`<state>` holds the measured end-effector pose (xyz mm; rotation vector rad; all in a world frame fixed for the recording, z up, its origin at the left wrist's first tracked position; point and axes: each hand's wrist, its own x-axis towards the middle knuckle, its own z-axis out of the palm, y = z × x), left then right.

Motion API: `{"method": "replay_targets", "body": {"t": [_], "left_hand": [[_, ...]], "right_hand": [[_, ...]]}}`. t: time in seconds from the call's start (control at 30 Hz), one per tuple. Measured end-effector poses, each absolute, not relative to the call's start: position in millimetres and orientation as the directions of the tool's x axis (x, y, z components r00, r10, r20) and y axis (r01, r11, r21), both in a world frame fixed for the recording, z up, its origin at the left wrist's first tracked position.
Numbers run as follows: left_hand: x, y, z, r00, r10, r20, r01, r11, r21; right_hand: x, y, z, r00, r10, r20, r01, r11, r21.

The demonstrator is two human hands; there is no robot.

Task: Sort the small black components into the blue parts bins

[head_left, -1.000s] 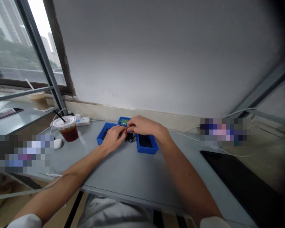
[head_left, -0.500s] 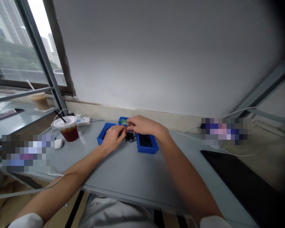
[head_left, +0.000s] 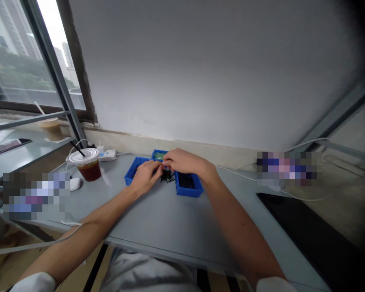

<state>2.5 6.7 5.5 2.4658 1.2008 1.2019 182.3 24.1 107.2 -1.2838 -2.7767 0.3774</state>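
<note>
My left hand (head_left: 144, 177) and my right hand (head_left: 185, 161) meet above the table, their fingertips pinched together on a small dark part, mostly hidden by my fingers. Beneath them lies a loose heap of small black parts (head_left: 167, 177). Three blue plastic bins surround the hands: one at left (head_left: 131, 177) holding dark pieces, one at right (head_left: 188, 192) holding black pieces, and one behind (head_left: 154, 153) holding a green circuit board (head_left: 159, 156).
On the grey table stand a plastic cup of dark drink with a black straw (head_left: 88, 166), a white computer mouse (head_left: 75, 184) and a white power strip (head_left: 107, 155). White cables run along the wall. A flat black slab (head_left: 304, 231) lies at right.
Both hands stay together above the bins, with only slight finger movement. The view has drifted a little.
</note>
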Motion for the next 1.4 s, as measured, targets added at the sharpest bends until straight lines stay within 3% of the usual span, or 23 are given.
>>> {"method": "replay_targets", "body": {"t": [0.27,0.77,1.07,1.23,1.4], "left_hand": [[3,6,6,0.315,0.741,0.593,0.601,-0.639,0.481],[1,9,6,0.344,0.726,0.596,0.59,-0.66,0.464],[-6,12,7,0.398,0.642,0.655,0.679,-0.686,0.26],[-7,12,11,0.364,0.66,0.657,0.711,-0.652,0.262],[-6,13,9,0.323,0.682,0.656,0.697,-0.64,0.323]], "right_hand": [[179,21,108,-0.654,0.755,0.043,0.73,0.644,-0.228],[176,20,104,-0.64,0.768,-0.001,0.76,0.633,-0.143],[173,13,112,-0.629,0.77,-0.107,0.762,0.584,-0.279],[173,13,112,-0.653,0.756,-0.045,0.73,0.613,-0.301],[171,17,107,-0.649,0.755,0.092,0.726,0.651,-0.222]]}}
